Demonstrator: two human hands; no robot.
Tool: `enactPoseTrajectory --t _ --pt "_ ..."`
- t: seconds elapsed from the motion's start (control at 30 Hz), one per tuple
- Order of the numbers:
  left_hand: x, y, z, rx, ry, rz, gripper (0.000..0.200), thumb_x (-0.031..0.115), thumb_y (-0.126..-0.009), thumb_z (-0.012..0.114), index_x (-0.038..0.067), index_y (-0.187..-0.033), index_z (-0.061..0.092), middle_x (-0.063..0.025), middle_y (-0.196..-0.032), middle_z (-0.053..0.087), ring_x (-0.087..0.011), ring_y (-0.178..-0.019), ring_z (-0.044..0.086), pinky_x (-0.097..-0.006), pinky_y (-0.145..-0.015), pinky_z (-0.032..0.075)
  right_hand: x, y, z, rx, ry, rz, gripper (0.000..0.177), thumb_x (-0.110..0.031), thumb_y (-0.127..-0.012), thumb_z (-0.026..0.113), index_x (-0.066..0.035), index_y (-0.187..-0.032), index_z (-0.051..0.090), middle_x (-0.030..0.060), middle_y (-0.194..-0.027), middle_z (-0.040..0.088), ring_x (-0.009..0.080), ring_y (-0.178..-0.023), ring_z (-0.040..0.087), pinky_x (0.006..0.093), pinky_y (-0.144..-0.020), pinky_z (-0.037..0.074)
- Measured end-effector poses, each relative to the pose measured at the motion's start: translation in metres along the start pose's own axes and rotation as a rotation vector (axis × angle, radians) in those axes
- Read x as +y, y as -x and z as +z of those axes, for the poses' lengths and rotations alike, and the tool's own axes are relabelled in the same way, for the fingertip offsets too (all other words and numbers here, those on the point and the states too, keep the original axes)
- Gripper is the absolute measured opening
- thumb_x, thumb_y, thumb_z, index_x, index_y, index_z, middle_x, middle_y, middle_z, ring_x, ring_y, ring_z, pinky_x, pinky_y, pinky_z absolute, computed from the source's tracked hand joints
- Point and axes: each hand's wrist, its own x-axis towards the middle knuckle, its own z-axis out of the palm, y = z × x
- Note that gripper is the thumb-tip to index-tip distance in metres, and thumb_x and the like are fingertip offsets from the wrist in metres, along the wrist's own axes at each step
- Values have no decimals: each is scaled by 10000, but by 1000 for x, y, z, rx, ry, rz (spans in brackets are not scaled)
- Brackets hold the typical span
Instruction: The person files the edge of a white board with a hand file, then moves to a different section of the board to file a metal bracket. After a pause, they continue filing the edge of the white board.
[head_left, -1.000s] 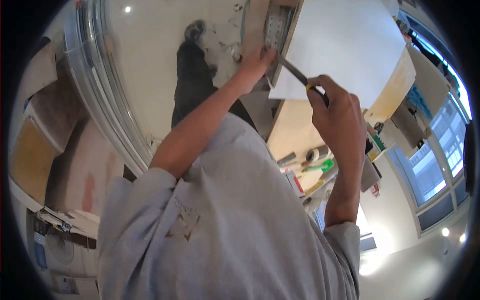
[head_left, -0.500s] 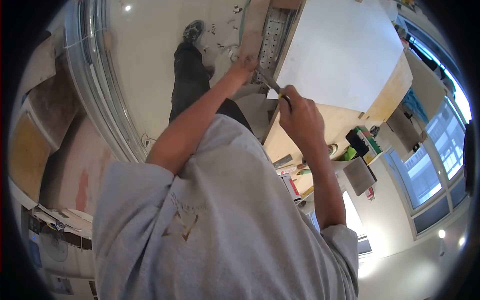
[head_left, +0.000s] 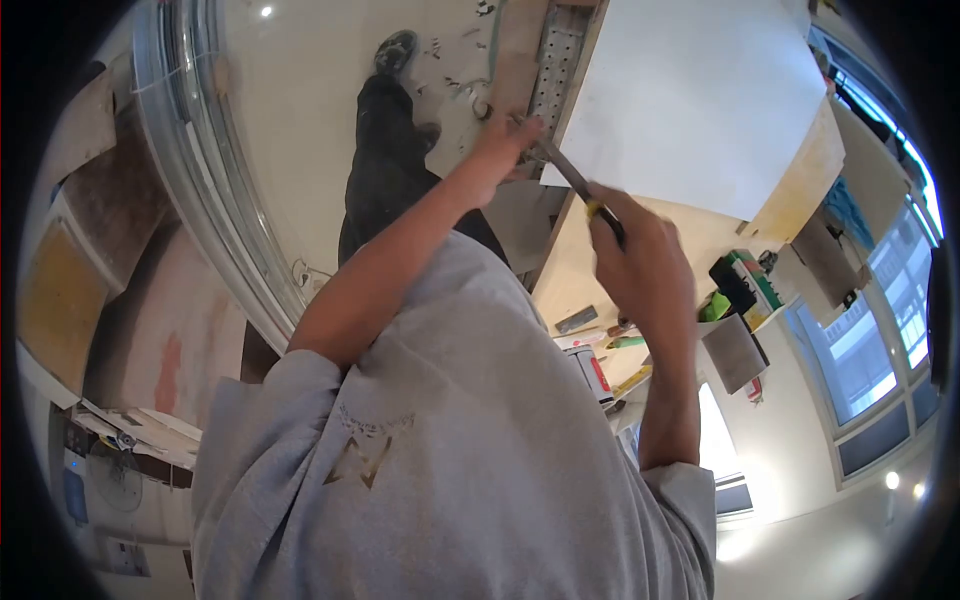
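Observation:
My right hand (head_left: pixel 648 255) is closed around the black and yellow handle of a long, flat metal tool that looks like a file (head_left: pixel 568 172). The blade slants up and left toward my left hand (head_left: pixel 505 150), whose fingers close about its far end; their exact grip is partly hidden. Just beyond the left fingers lies a brown board (head_left: pixel 515 75), beside a perforated metal strip (head_left: pixel 558 75). The blade crosses near the corner of a large white panel (head_left: pixel 690 100) on the wooden bench (head_left: pixel 570 265).
Small scraps (head_left: pixel 455 85) litter the floor near my shoe (head_left: pixel 396 52). Long metal profiles (head_left: pixel 205 150) and leaning boards (head_left: pixel 165 320) stand on the left. On the bench's near side are hand tools (head_left: pixel 577 320) and a green and black box (head_left: pixel 750 280).
Both hands and the file have shifted right and slightly down in view, the right hand further than the left. The view itself has moved a little.

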Motion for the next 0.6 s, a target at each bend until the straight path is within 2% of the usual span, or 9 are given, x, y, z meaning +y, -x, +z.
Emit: enactPoseTrajectory --t 0.03,0.13,0.17,0.27,0.33,0.4,0.47,0.5,0.6 --pt "-16 -3 -9 16 43 -35 821 607 -966 655 91 -1527 348 -37 -1413 530 -224 -1279 544 -460 -949 535 -1 -13 13 69 25 -44 301 -199 -952 583 -100 -1204 714 204 -992 731 433 -1035 671 531 -892 529" --pt "-6 -9 -25 4 -78 -104 802 589 -973 657 71 -1508 360 -42 -1427 510 -229 -1299 527 -493 -973 534 -5 -39 11 -32 47 -45 322 -214 -944 582 -107 -1215 719 206 -1001 733 421 -1044 672 510 -915 529" --pt "-10 -7 -26 -14 -28 -85 773 559 -985 654 50 -1491 368 -59 -1456 479 -233 -1329 499 -518 -995 534 4 -43 11 -17 37 -68 320 -224 -936 588 -107 -1195 734 201 -1009 738 408 -1046 677 486 -934 534" --pt "8 12 -5 -89 63 -72 758 548 -987 657 51 -1485 375 -69 -1476 450 -232 -1348 478 -533 -1001 535 -7 -30 -30 -2 116 -78 318 -203 -923 623 -70 -1189 738 213 -756 688 376 -779 698 443 -772 534" --pt "7 29 16 -30 94 -104 770 557 -983 658 60 -1495 367 -68 -1457 463 -232 -1332 489 -548 -1009 529 -14 -17 -49 -10 135 -48 299 -202 -924 620 -70 -1162 744 209 -736 678 372 -758 690 444 -753 525" --pt "3 28 16 19 117 -132 774 562 -983 657 67 -1500 361 -68 -1437 476 -231 -1316 500 -562 -1011 524 -8 -21 -36 22 136 -62 283 -202 -925 619 -72 -1141 747 205 -726 671 370 -740 680 446 -739 517" --pt "-12 20 1 63 149 -156 771 563 -985 654 73 -1502 357 -67 -1417 490 -227 -1301 509 -575 -1005 520 5 -38 7 82 130 -127 268 -204 -927 620 -78 -1125 748 203 -726 669 370 -725 670 450 -729 511" --pt "-20 8 -12 43 94 -171 743 548 -983 662 81 -1487 378 -82 -1384 511 -241 -1286 514 -578 -986 525 -4 -46 12 -21 93 -2 266 -227 -941 578 -109 -1099 756 197 -1001 740 397 -1025 687 494 -902 548" --pt "-8 -17 -33 -3 -1 -124 692 522 -978 680 101 -1461 419 -111 -1337 547 -270 -1272 519 -585 -955 532 -7 -54 12 5 111 -52 267 -226 -944 574 -119 -1109 756 198 -1006 739 402 -1012 688 500 -888 546"
